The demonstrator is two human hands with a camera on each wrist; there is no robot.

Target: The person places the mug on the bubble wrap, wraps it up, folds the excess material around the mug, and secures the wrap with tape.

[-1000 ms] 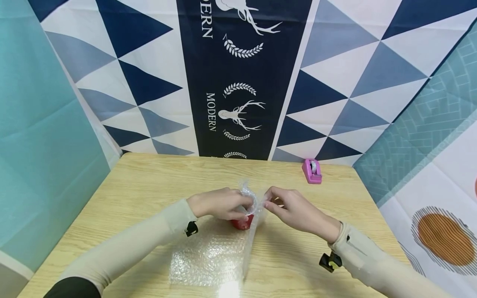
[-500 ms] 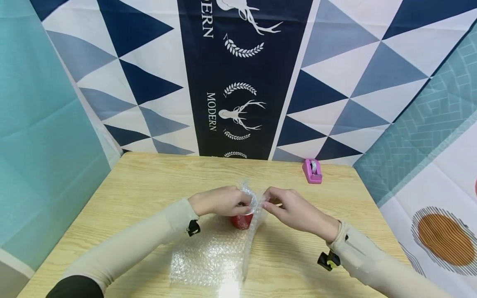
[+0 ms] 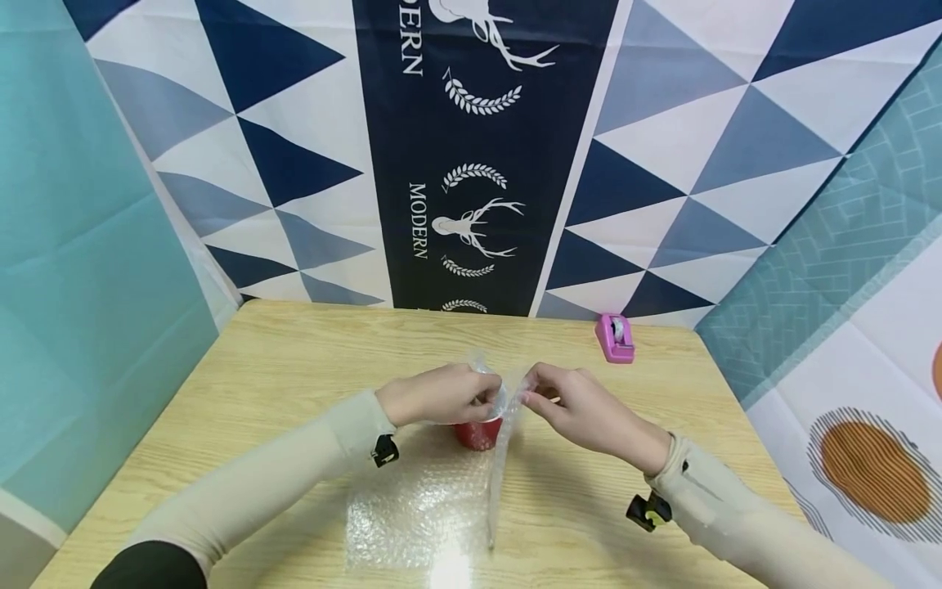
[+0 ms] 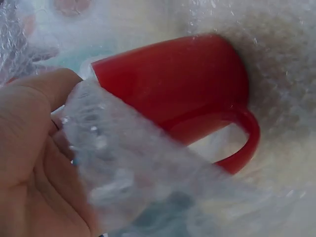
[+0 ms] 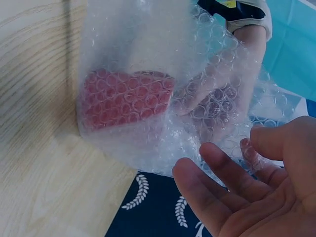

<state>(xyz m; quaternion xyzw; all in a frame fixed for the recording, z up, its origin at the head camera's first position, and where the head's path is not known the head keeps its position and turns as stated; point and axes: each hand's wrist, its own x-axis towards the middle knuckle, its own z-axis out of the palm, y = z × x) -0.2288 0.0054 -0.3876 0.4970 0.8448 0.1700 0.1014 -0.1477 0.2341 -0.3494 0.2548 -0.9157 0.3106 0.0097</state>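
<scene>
A red mug [image 3: 478,433] with a white rim stands on a sheet of bubble wrap [image 3: 419,511], part of which rises behind it and along its right side. The left wrist view shows the mug's handle [image 4: 247,143] partly under the film. My left hand [image 3: 449,394] is over the mug's rim, its curled fingers pinching the bubble wrap there; its fingertips are partly hidden. To the right of the mug, my right hand [image 3: 577,409] pinches the raised edge of the wrap between thumb and fingers. Through the film, the right wrist view shows the mug's red side [image 5: 128,101].
A pink tape dispenser [image 3: 615,339] stands at the back right of the wooden table [image 3: 309,352]. Patterned cloth [image 3: 471,164] hangs behind the table's far edge. The flat part of the wrap lies in front of the mug.
My left hand has shifted slightly up and right, off the mug's side to its rim, uncovering more of the red. My right hand keeps pinching the wrap; the wrap's front edge has shifted slightly right.
</scene>
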